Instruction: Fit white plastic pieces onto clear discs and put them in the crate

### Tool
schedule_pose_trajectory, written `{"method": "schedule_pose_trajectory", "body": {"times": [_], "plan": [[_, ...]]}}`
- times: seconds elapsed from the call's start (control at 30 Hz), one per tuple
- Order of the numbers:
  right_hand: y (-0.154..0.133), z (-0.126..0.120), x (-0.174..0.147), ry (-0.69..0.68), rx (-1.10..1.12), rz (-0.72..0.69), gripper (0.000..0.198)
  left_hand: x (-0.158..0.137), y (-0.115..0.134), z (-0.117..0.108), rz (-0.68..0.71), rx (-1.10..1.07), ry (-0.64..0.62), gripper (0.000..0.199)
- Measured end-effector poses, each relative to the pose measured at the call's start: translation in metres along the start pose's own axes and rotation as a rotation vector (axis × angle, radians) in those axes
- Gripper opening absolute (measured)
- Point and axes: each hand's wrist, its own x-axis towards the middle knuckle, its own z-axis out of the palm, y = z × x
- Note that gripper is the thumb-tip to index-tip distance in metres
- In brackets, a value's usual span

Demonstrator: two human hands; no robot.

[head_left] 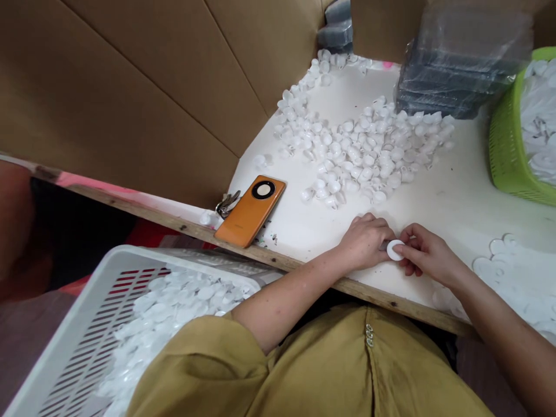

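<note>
Live: R hand (423, 253) pinching a white disc (393, 252), L hand (364, 241) clamped on a small grey bit (384, 245), ID unclear, both nr the table (460, 179) edge. Prob. mid-work on one disc; next move calls for steady fingers.

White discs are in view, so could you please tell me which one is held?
The disc pinched by the right hand; the other discs, at right, lie loose on the table.
</note>
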Motion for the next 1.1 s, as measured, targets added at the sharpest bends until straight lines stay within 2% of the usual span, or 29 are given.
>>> {"method": "schedule_pose_trajectory", "body": {"times": [0.17, 0.33, 0.53, 0.63, 0.73, 0.83, 0.97, 1.03, 1.1], "plan": [[-0.003, 0.0, 0.0, 0.003, -0.009, 0.053, 0.032, -0.001, 0.0, -0.003, 0.013, -0.007, -0.018, 0.027], [-0.009, 0.0, 0.003, -0.007, 0.004, 0.103, 0.032, -0.003, -0.001, -0.012, 0.043, -0.077, -0.07, 0.041], [-0.016, -0.003, 0.01, -0.07, -0.024, 0.194, 0.026, 0.006, 0.006, -0.015, -0.062, -0.038, -0.126, 0.028], [-0.017, -0.007, 0.015, -0.131, 0.012, 0.23, 0.026, 0.01, 0.01, -0.02, -0.09, 0.009, -0.17, 0.03], [-0.017, -0.005, 0.017, -0.122, 0.032, 0.24, 0.029, 0.011, 0.011, -0.024, -0.116, 0.011, -0.182, 0.036], [-0.013, 0.003, 0.013, -0.036, 0.027, 0.189, 0.03, 0.009, 0.013, -0.02, -0.122, -0.01, -0.146, 0.033], [-0.004, 0.006, -0.003, 0.087, 0.011, -0.028, 0.031, -0.001, 0.019, -0.012, -0.148, -0.1, -0.041, 0.018], [0.003, -0.007, -0.017, 0.21, -0.054, -0.146, 0.027, -0.022, 0.019, -0.023, -0.185, -0.169, 0.014, 0.016], [0.014, -0.034, -0.034, 0.448, -0.226, -0.206, 0.023, -0.059, 0.008, -0.048, -0.239, -0.224, 0.053, 0.018]]}}
